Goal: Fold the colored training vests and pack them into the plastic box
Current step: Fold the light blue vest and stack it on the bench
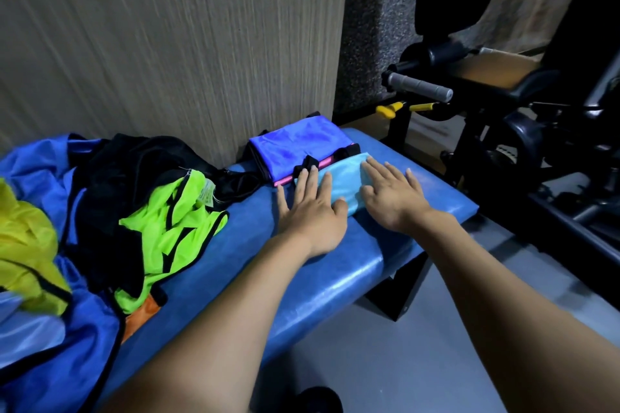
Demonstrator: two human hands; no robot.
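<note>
- A folded light blue vest is laid on the blue padded bench, near the bench's far end.
- The left hand is pressed flat on the near-left part of that vest, fingers straight and spread, nothing gripped.
- The right hand is laid flat on the vest's right part, fingers straight and slightly apart, nothing held.
- A folded royal blue vest with black trim is seen just beyond the light blue vest, touching it; a pink edge shows beneath it.
- Further along the bench from the light blue vest, unfolded vests are piled: a neon green vest, a black vest, a yellow vest and a large blue vest.
- Black gym equipment is seen past the bench's far end.
</note>
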